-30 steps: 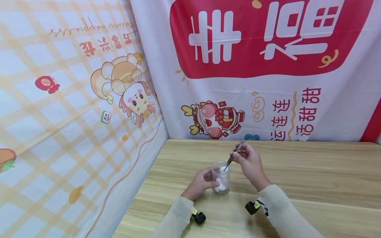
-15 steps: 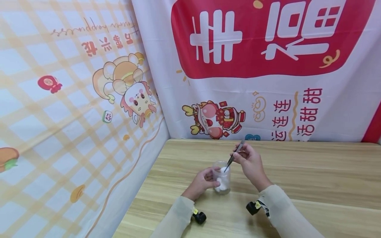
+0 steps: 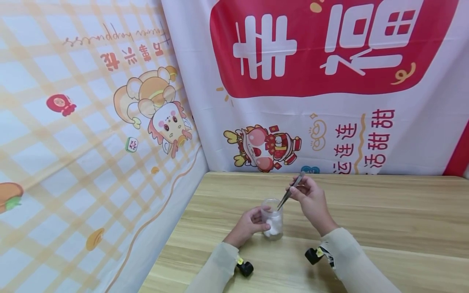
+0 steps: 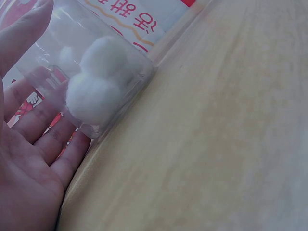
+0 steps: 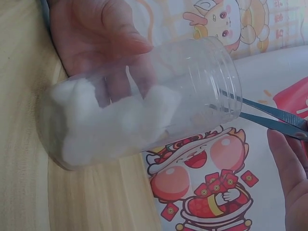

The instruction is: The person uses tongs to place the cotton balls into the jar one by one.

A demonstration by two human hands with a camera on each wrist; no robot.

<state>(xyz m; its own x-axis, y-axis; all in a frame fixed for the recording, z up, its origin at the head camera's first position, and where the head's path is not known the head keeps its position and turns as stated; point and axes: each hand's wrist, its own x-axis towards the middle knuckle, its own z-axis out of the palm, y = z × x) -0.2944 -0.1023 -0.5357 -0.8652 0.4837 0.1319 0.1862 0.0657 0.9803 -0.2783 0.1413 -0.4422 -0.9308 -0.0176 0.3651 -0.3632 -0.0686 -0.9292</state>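
Note:
A clear plastic jar (image 3: 272,221) stands upright on the wooden table, with several white cotton balls (image 5: 115,118) inside. Thumb and fingers of my left hand (image 3: 250,224) hold the jar from its left side; the left wrist view shows the palm beside its wall. My right hand (image 3: 310,201) pinches dark metal tweezers (image 3: 291,190) between thumb and fingers, slanting down to the jar's mouth. In the right wrist view the tweezers' two tips are just inside the rim, spread apart with nothing between them. Their upper end rises above the right hand.
The wooden table (image 3: 384,215) extends right of the hands. Printed cloth with a red panel (image 3: 329,49) hangs behind its far edge, and a checked cloth (image 3: 91,142) covers the left side. A small black camera (image 3: 245,268) is on the left wrist.
The cotton ball at the tweezers' tips near the jar's mouth has dropped lower inside. The tweezers' tips have spread, and my right hand has shifted slightly right. The left hand stays put.

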